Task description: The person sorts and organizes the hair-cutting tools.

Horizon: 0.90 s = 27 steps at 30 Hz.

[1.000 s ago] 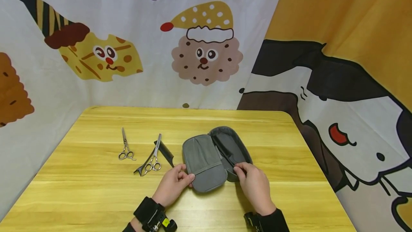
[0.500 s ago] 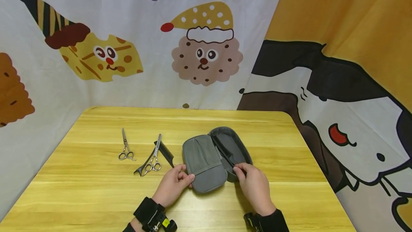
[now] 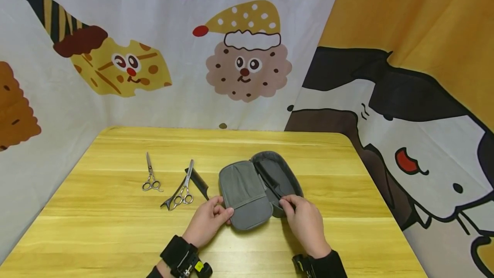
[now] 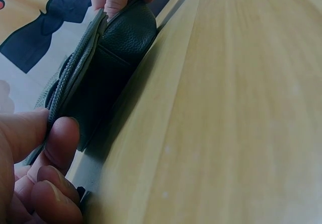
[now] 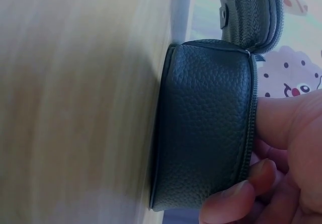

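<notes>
The open grey case [image 3: 254,194] is right of the comb [image 3: 198,182]; its lid [image 3: 251,218] is pinched by the left hand [image 3: 206,220], its near rim [image 5: 252,85] by the right hand [image 3: 306,228]. Light, even tension should be used.

Grey zippered case [image 3: 254,192], flipped open

Set apart from each other, the left fingers [image 4: 63,141] and the right fingers [image 5: 229,204] each bend in a pinch.
</notes>
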{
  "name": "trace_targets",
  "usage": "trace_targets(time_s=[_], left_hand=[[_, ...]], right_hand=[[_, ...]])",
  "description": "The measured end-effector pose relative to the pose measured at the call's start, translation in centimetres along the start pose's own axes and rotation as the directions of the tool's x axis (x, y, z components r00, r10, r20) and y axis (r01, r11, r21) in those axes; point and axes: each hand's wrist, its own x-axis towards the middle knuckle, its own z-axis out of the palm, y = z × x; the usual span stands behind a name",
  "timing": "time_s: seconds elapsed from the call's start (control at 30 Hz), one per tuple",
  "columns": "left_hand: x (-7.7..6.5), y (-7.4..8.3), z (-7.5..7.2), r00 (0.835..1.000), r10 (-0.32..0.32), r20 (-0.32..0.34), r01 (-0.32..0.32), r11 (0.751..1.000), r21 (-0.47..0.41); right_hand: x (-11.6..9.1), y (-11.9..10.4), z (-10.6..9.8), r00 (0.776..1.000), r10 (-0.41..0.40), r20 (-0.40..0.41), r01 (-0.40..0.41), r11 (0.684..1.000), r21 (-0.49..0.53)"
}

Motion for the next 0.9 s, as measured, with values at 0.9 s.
trace_targets(time_s=[0.9], left_hand=[[-0.22, 0.3, -0.03, 1.0, -0.012, -0.012, 0.012, 1.0, -0.008]], right_hand=[[0.08, -0.18, -0.22, 0.999, 0.019, 0.037, -0.019, 1.0, 0.009]])
